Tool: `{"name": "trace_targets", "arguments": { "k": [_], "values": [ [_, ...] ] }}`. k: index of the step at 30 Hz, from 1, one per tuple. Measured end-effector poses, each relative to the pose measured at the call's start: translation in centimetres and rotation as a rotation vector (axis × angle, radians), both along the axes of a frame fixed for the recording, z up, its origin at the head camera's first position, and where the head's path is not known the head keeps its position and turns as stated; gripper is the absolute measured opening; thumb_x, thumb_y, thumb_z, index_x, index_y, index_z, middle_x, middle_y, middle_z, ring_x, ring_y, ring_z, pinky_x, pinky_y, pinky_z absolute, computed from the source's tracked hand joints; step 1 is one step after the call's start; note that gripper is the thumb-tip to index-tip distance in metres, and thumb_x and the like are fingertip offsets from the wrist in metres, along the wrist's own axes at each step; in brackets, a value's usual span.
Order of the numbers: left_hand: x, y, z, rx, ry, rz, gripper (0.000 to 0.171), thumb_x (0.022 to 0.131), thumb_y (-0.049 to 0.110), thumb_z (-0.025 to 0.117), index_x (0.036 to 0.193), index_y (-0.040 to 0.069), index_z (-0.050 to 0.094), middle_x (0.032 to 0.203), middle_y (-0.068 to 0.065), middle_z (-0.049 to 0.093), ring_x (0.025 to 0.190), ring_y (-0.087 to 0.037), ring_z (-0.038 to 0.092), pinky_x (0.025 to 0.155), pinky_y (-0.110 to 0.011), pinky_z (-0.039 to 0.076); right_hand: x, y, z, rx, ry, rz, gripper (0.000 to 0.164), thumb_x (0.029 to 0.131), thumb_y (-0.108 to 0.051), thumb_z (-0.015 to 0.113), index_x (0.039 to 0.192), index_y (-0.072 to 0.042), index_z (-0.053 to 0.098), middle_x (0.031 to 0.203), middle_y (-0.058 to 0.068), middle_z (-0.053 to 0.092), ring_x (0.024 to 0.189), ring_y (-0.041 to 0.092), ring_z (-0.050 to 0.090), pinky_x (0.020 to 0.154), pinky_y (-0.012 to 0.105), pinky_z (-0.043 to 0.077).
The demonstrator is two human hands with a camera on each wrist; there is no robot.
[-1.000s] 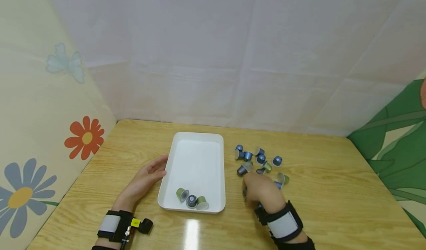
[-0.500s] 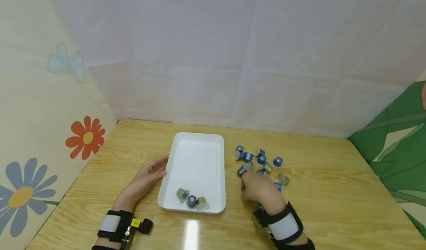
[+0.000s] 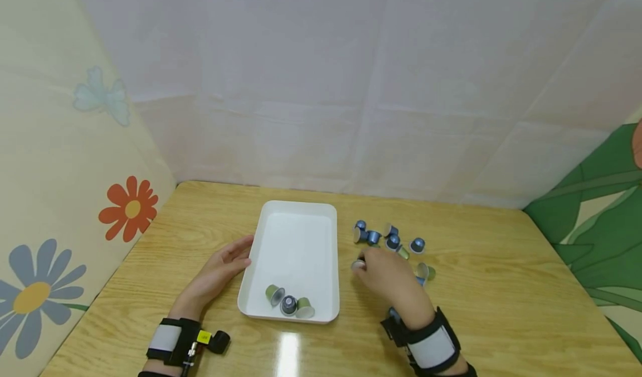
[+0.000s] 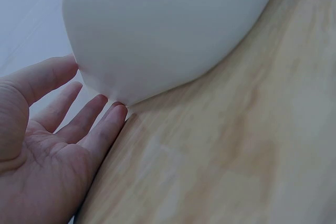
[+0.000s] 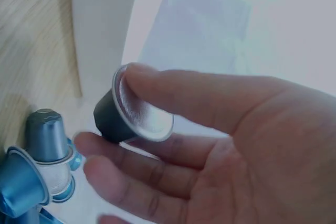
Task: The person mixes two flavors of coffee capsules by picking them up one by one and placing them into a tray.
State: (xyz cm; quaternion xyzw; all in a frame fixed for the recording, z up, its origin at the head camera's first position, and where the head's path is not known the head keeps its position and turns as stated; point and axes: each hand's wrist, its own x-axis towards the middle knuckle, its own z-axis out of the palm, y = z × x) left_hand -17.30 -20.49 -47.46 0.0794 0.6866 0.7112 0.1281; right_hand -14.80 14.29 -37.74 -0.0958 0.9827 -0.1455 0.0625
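My right hand (image 3: 388,274) pinches a dark coffee capsule (image 5: 107,119); in the right wrist view the thumb lies on its silver foil lid and fingers support it from below. The hand is low over the table, just right of a white tray (image 3: 296,243). Two green capsules (image 3: 275,294) and a dark capsule (image 3: 288,305) lie at the tray's near end. Along the tray's left side rests my left hand (image 3: 220,270), its fingertips touching the outer wall with fingers loosely extended. Part of the capsule pile is hidden behind the right hand.
Several blue capsules (image 3: 373,237) lie loosely grouped beyond the right hand. One more blue capsule (image 3: 417,245) sits apart to their right. A green capsule (image 3: 427,271) lies beside the right hand. A white cloth (image 3: 321,87) hangs behind the wooden table (image 3: 501,288).
My right hand has shifted slightly forward and left, and now shows a dark capsule held in its fingers. The left hand and the tray have stayed in place.
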Motion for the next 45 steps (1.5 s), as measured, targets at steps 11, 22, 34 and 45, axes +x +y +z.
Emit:
{"name": "trace_targets", "arguments": {
  "k": [11, 22, 34, 45],
  "values": [
    [-0.1, -0.1, -0.1, 0.012, 0.024, -0.014, 0.065, 0.097, 0.009, 0.062, 0.152, -0.005, 0.03, 0.157, -0.022, 0.029, 0.143, -0.034, 0.029, 0.1, -0.017, 0.04, 1.0, -0.6, 1.3, -0.066, 0.105, 0.073, 0.016, 0.09, -0.014, 0.07, 0.079, -0.012, 0.059, 0.075, -0.002, 0.053, 0.063, 0.013, 0.046, 0.055, 0.027, 0.038],
    [-0.2, 0.1, -0.1, 0.021, 0.015, -0.021, 0.065, 0.097, 0.009, 0.062, 0.152, -0.004, 0.03, 0.157, -0.021, 0.03, 0.143, -0.033, 0.03, 0.101, -0.017, 0.04, 3.1, -2.4, 2.3, -0.013, 0.287, 0.367, 0.03, 0.085, -0.019, 0.08, 0.108, -0.003, 0.069, 0.095, 0.005, 0.068, 0.078, 0.015, 0.063, 0.066, 0.028, 0.053],
    [0.0, -0.1, 0.0, 0.019, 0.006, -0.017, 0.065, 0.097, 0.008, 0.062, 0.152, -0.003, 0.03, 0.157, -0.021, 0.03, 0.144, -0.032, 0.029, 0.1, -0.016, 0.04, 3.3, -4.9, -0.3, 0.033, 0.265, 0.577, 0.019, 0.08, -0.02, 0.082, 0.096, -0.012, 0.075, 0.082, -0.005, 0.068, 0.072, 0.009, 0.06, 0.069, 0.026, 0.051],
    [0.0, -0.1, 0.0, 0.009, 0.01, -0.016, 0.066, 0.096, 0.009, 0.063, 0.152, -0.003, 0.03, 0.156, -0.022, 0.031, 0.143, -0.033, 0.03, 0.1, -0.017, 0.04, 3.9, -5.9, -1.4, 0.101, 0.238, 0.586, 0.013, 0.075, -0.014, 0.083, 0.085, -0.016, 0.076, 0.074, -0.009, 0.065, 0.069, 0.007, 0.053, 0.064, 0.022, 0.044]
  ]
}}
